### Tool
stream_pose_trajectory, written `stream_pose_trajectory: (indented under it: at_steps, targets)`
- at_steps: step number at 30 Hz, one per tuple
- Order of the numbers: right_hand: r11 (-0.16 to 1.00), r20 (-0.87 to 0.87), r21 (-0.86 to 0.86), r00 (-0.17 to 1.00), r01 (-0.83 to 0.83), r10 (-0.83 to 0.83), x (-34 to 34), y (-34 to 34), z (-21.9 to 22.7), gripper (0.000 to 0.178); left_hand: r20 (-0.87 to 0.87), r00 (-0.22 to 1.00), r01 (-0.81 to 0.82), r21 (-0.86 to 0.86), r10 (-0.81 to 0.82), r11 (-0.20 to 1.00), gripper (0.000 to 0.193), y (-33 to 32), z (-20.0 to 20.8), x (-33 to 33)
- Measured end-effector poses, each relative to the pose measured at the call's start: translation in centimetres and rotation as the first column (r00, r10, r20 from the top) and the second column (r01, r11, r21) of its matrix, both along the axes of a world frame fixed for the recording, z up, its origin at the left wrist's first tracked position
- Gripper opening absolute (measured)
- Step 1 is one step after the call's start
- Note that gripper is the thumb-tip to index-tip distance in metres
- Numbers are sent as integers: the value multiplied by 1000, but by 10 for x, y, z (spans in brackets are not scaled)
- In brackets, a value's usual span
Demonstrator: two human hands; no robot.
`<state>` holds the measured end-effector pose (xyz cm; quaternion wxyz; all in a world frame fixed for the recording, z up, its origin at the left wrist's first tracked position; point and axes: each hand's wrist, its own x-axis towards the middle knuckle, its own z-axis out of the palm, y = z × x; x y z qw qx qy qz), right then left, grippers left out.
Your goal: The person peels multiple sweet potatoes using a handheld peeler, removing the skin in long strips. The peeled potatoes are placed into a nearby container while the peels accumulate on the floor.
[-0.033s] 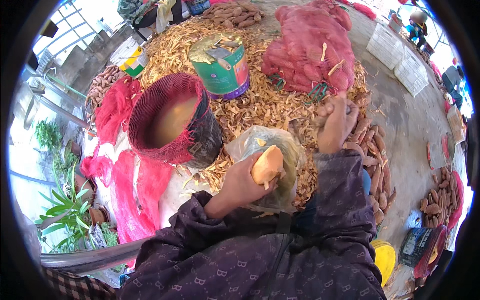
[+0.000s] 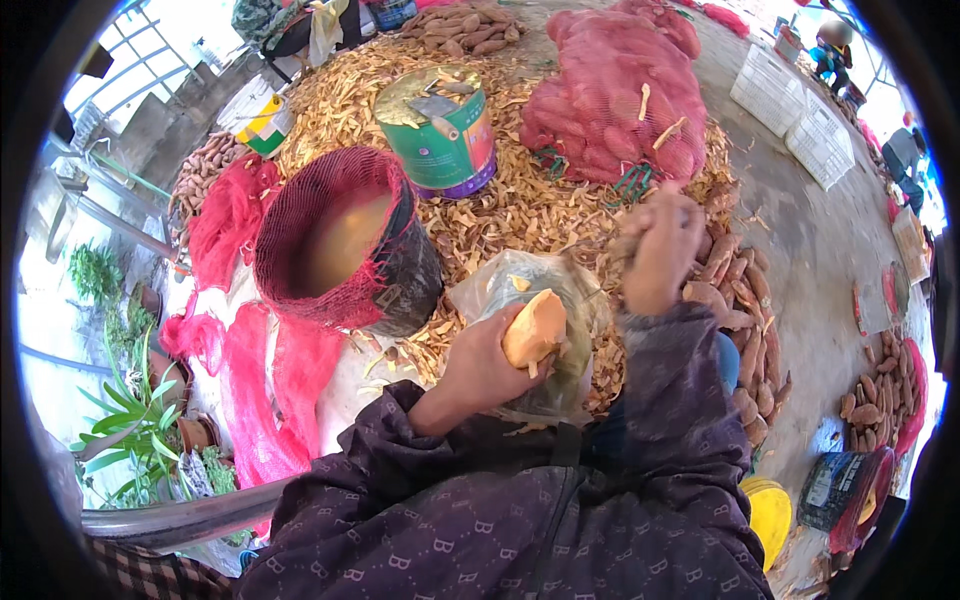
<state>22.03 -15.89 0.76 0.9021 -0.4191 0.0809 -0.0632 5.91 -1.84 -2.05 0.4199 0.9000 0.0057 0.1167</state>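
Note:
My left hand [image 2: 478, 365] is wrapped round a peeled sweet potato [image 2: 535, 328], its pale orange flesh bare, held in front of my body. Beneath it lies a clear plastic bag [image 2: 480, 290] over my lap. My right hand [image 2: 665, 250] is raised to the right, apart from the sweet potato and above the peelings. Its fingers are curled and smeared by motion, so whatever they grip cannot be made out. Close by that arm lies a heap of unpeeled sweet potatoes [image 2: 745, 300].
A black bucket [image 2: 415, 270] lined with red mesh holds cloudy water at left. Peelings [image 2: 500, 225] cover the floor around a green tin [image 2: 440, 150]. Beyond them lies a full red mesh sack [image 2: 615, 100]. White crates [image 2: 820, 140] stand far right; a metal rail [image 2: 190, 515] runs lower left.
My right hand has shifted slightly to the left and is more blurred. The left hand keeps its hold on the sweet potato.

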Motion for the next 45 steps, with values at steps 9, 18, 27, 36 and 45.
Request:
stream_pose_trajectory:
  at_steps: [9,18,27,36,45]
  targets:
    - [996,-13,-11,996,85,-85,16,-11,-28,26,-28,997,72,-138,-77,988,61,7,-6,-3]
    - [996,-100,-61,994,-58,51,8,14,-26,26,-121,986,84,-239,-116,967,58,12,-9,-2]
    - [957,182,58,946,-283,269,-44,33,-2,23,-180,975,28,-492,-133,870,63,26,-13,-1]
    - [996,20,91,1000,12,-14,-6,-13,-13,23,-216,953,-45,-794,-212,607,52,36,-29,-7]
    - [983,19,182,1000,-11,7,2,1,-39,22,-39,924,7,-993,-379,118,53,45,-18,-3]
